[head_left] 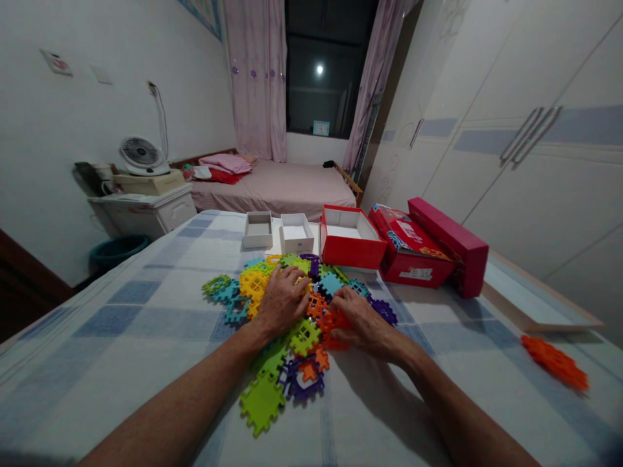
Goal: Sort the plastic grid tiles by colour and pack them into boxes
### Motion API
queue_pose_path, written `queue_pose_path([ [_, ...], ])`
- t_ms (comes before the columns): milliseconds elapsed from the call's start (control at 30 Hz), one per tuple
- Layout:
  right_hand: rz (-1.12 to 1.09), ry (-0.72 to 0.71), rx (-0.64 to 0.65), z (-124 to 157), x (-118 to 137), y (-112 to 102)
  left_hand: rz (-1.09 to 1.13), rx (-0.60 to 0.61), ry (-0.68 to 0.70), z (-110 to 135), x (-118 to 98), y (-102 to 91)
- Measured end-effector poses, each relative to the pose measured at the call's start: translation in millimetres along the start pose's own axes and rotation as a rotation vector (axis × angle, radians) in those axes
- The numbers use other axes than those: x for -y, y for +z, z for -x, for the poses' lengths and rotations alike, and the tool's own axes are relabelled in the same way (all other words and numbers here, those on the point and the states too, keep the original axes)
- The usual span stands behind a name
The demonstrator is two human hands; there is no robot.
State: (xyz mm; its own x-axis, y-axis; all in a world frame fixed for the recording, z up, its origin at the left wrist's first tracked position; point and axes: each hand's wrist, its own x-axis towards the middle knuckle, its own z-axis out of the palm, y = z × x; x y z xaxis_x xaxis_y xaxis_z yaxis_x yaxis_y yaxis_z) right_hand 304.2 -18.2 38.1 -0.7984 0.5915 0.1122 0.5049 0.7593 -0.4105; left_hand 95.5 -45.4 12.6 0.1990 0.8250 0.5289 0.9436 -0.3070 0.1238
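A heap of flat plastic interlocking tiles [265,395] in green, yellow, orange, blue and purple lies on the checked tablecloth [136,324]. My left hand [282,298] rests palm down on the heap, fingers curled over yellow and orange pieces. My right hand [357,321] lies beside it with fingers bent around an orange tile [335,321]. Both hands meet near the middle of the pile.
Two small white boxes [257,228] [296,233], an open red box [350,243] and a red lid with a printed box [428,250] stand behind the pile. A separate orange tile cluster [555,362] lies far right. A bed, fan and wardrobes lie beyond.
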Motion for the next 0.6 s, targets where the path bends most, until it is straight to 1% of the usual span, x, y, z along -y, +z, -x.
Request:
queue_pose_path([
  [133, -0.157, 0.032, -0.005, 5, -4, -8, 0.002, 0.003, -0.018, 0, 0, -1.2],
  [233, -0.29, 0.104, -0.019, 5, -9, -15, -0.006, -0.004, -0.019, 0, 0, -0.3],
  [300, -0.394, 0.149, -0.031, 1, -9, -16, -0.006, -0.01, -0.021, 0, 1, 1.3],
  [367, -0.465, 0.152, -0.069, -8, -6, -13, -0.006, -0.017, -0.028, 0, 3, 2.9],
  [400, -0.464, 0.146, -0.091, -13, -3, -10, -0.007, -0.024, -0.037, -1, 3, 3.6],
  [467, -0.393, 0.131, -0.104, -23, 2, 0, -0.011, -0.049, -0.054, -1, 4, 4.6],
  [600, -0.22, 0.125, -0.057, -34, 6, 14, -0.029, -0.11, -0.071, -1, 7, 6.4],
])
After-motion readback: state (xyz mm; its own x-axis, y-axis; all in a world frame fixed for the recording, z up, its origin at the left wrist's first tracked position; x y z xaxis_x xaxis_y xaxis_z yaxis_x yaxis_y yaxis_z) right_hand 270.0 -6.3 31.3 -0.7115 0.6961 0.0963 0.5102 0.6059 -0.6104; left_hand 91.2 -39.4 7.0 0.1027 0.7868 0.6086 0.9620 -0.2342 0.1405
